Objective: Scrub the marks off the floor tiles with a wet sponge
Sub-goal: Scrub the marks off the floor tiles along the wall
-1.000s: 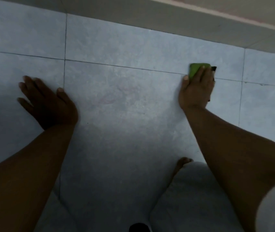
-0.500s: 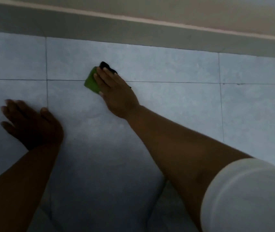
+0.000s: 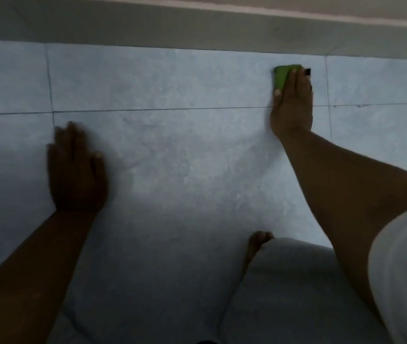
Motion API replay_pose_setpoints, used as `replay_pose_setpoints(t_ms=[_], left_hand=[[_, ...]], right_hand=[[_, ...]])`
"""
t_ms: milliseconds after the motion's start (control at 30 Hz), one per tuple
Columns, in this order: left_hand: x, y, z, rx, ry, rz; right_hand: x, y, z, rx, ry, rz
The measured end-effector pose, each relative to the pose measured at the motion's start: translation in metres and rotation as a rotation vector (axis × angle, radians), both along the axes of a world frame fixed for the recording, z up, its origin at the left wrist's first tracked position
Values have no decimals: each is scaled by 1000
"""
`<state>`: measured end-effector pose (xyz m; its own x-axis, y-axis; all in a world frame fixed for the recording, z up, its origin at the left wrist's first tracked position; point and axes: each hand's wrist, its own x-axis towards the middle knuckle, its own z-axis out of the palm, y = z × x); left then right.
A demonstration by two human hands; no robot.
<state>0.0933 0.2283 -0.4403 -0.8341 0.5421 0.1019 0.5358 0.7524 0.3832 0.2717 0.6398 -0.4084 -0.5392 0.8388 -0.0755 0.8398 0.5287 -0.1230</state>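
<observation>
On the pale floor tiles (image 3: 185, 150) near the grey skirting (image 3: 197, 28), your right hand (image 3: 291, 105) presses flat over the green sponge (image 3: 280, 76), fingers extended across it, while your left hand (image 3: 76, 170) rests palm-down, fingers together, well apart

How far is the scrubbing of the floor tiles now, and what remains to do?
Done: cannot be judged; the tiles look mottled, with no clear marks or wet trail in this dim view. In hand: the right hand presses the green sponge flat on the far tile row near the skirting, while the left hand braces on the floor. Left: probably the nearer tiles.
</observation>
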Motion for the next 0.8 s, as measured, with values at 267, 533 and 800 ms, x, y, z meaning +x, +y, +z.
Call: replay_pose_setpoints(t_ms=[267,533,800], left_hand=[[9,48,21,-10,-19,-179],[63,163,37,-66,-102,-420],[66,219,26,-189,-89,-573]], right_hand=[[-36,-102,-13,24,12,-37],[17,-45,-6,-37,4,161],[48,-27,-10,55,75,-43]])
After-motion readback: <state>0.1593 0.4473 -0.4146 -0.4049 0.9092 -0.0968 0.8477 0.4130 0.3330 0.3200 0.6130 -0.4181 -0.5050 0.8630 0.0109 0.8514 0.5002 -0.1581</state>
